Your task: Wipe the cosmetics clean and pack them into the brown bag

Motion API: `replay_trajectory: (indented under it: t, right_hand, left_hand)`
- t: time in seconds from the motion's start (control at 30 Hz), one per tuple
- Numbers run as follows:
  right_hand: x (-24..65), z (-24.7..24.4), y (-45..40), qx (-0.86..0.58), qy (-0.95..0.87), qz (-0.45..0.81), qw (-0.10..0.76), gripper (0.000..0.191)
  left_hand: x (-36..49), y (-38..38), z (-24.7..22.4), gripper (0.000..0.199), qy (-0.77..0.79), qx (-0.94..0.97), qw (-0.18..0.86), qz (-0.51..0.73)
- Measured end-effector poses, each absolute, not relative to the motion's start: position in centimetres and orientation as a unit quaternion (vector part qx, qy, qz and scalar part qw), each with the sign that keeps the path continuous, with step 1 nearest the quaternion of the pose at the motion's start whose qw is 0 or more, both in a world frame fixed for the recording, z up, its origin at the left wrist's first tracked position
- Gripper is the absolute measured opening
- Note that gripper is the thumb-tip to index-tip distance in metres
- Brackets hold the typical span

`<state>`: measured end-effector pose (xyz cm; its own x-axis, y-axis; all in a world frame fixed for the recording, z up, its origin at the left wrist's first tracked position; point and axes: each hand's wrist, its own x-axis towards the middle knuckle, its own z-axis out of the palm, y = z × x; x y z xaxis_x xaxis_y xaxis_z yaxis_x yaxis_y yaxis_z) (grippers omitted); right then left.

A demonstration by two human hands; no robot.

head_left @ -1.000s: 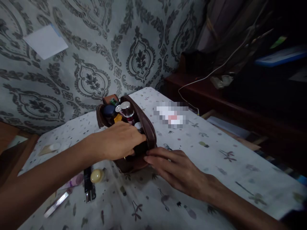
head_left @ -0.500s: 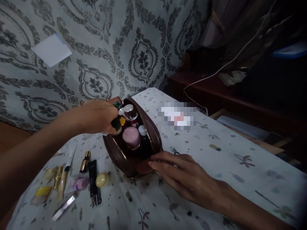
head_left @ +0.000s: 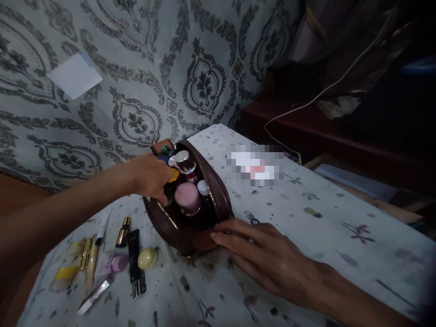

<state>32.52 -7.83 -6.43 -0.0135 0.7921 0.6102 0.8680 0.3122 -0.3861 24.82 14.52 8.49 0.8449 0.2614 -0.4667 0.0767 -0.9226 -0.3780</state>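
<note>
A brown zip bag (head_left: 218,181) lies open on the patterned cloth (head_left: 327,240), packed with cosmetics. Inside it are a pink-lidded jar (head_left: 187,198), a silver-capped bottle (head_left: 185,162), a white cap (head_left: 203,187) and a green-capped item (head_left: 166,150). My left hand (head_left: 150,177) reaches into the bag's left side, fingers bent down around something dark that I cannot make out. My right hand (head_left: 262,250) pinches the bag's near right edge by its brown end flap (head_left: 205,239).
Left of the bag lie a black tube (head_left: 135,254), a round yellow jar (head_left: 147,258), a gold-capped bottle (head_left: 123,231), a pink tube (head_left: 112,263) and several other cosmetics. A white cable (head_left: 306,105) runs at the back right.
My left hand has moved slightly right and lower into the bag, showing more of the green-capped item. My right hand keeps its hold on the bag's edge. The view has shifted slightly.
</note>
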Motion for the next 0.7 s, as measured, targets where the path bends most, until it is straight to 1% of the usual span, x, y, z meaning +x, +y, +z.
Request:
replay_trajectory:
  t: [0.1, 0.33, 0.4, 0.6, 0.7]
  right_hand:
    - [32.5, -6.6, -7.8, -0.582, -0.711, -0.046, 0.392, 0.035]
    - [32.5, -6.7, -7.8, -0.569, -0.716, -0.049, 0.401, 0.033]
    - [32.5, -6.7, -7.8, -0.571, -0.715, -0.049, 0.4, 0.033]
    - [32.5, -6.7, -7.8, -0.578, -0.714, -0.052, 0.391, 0.033]
    - [32.6, -6.8, -8.0, -0.577, -0.717, -0.07, 0.384, 0.033]
  left_hand:
    - [24.8, 14.5, 7.5, 0.028, -0.095, -0.928, 0.21, 0.293]
    - [24.9, 13.9, 6.5, 0.045, -0.125, -0.9, 0.245, 0.339]
    - [24.8, 13.9, 6.4, 0.043, -0.127, -0.901, 0.242, 0.337]
    - [24.8, 13.9, 7.2, 0.025, -0.134, -0.901, 0.23, 0.343]
    - [24.2, 14.0, 8.3, 0.018, -0.12, -0.916, 0.232, 0.306]
